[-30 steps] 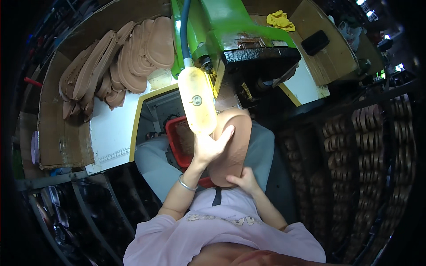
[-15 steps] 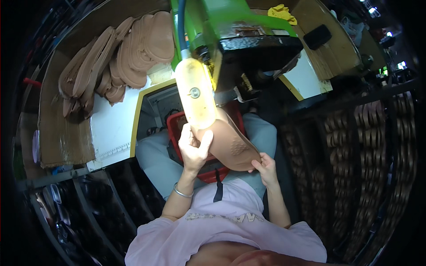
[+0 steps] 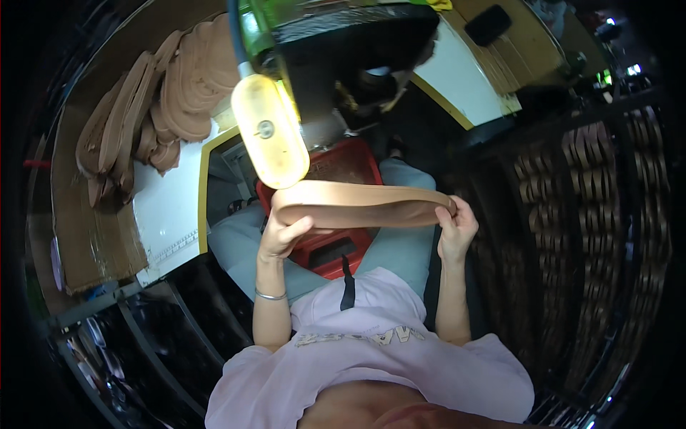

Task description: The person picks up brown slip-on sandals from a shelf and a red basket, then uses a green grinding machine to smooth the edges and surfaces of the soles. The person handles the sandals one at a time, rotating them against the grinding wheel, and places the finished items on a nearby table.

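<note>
A tan shoe sole (image 3: pixel 364 205) is stretched sideways between my two hands, its long side edge facing up toward me. My left hand (image 3: pixel 281 230) grips one end, the thumb lying along the near side. At the other end my right hand (image 3: pixel 458 224) pinches the tip between thumb and fingers. The sole is over my lap, just below a glowing yellow oval work lamp (image 3: pixel 270 132) on a blue cable. Beneath it, between my legs, stands a red plastic crate (image 3: pixel 325 256), partly covered by the sole.
A green and black machine (image 3: pixel 357 50) rises straight ahead. Left of it, several tan soles (image 3: pixel 189 86) are piled by cardboard on a white, yellow-edged table (image 3: pixel 168 204). A dark block (image 3: pixel 488 25) lies at the far right. Racks of brown soles (image 3: pixel 593 207) fill the right side.
The sole has turned from showing its dotted broad face to showing its side edge, now nearly level. My right hand has moved up and right. The view has shifted, so the machine appears higher.
</note>
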### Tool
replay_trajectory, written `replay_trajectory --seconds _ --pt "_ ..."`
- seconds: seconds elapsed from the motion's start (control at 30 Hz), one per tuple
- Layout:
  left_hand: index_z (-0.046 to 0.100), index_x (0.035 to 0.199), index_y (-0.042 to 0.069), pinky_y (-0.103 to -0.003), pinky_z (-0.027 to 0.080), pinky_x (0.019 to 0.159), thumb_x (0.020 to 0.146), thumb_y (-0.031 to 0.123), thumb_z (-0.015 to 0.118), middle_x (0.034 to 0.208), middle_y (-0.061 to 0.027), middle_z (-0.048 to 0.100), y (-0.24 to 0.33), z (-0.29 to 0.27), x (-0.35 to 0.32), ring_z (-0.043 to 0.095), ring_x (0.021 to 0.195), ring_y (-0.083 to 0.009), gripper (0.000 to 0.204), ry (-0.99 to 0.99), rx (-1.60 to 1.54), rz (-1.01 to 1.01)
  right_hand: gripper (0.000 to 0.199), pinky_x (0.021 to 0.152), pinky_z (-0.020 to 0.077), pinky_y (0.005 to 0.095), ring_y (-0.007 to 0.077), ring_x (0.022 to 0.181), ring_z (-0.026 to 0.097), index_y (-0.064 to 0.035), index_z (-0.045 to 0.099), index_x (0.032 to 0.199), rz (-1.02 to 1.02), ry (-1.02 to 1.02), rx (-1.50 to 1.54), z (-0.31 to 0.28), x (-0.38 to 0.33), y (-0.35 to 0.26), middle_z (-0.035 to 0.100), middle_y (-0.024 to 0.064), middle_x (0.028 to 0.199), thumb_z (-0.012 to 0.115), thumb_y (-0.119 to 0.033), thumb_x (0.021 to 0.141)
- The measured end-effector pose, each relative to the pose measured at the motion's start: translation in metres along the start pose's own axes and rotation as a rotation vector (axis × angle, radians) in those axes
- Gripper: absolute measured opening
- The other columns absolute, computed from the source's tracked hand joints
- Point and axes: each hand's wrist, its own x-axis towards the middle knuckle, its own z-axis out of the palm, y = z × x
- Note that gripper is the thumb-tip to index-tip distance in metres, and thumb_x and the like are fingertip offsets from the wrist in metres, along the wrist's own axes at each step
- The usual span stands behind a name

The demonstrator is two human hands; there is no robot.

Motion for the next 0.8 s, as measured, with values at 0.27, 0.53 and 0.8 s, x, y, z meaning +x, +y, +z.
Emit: replay_trajectory --seconds 0.27,0.53,0.8 --pt "0.041 0.132 -0.003 -0.052 0.054 0.086 0.076 0.015 0.068 0.123 -0.0228 0.054 -0.022 -0.018 -0.028 0.058 0.107 -0.0411 0.064 0.114 -0.286 0.025 0.024 0.073 0.0460 0.0219 0.0101 0.082 0.057 0.0039 0.063 0.098 -0.230 -0.269 -0.039 0.049 0.016 -0.028 0.061 0.0037 0.089 0.072 0.004 0.076" --pt "0.049 0.121 -0.005 -0.039 0.059 0.069 0.078 0.008 0.066 0.103 -0.0189 0.063 -0.016 -0.039 -0.058 0.067 0.081 -0.0297 0.048 0.346 -0.177 0.088 0.023 0.072 0.0457 0.0219 0.0082 0.078 0.057 0.0021 0.064 0.101 -0.128 -0.358 -0.019 0.077 0.014 -0.017 0.062 0.0018 0.089 0.071 0.002 0.079" --pt "0.062 0.103 -0.003 -0.030 0.051 0.075 0.078 0.014 0.072 0.093 -0.0098 0.066 0.003 0.022 -0.025 0.063 0.082 -0.0181 0.032 0.525 0.512 0.323 0.058 0.087 0.0449 0.0344 0.0241 0.109 0.057 -0.0036 0.050 0.126 0.231 -0.738 -0.560 0.035 0.008 0.028 0.060 0.0128 0.118 0.073 -0.004 0.072"
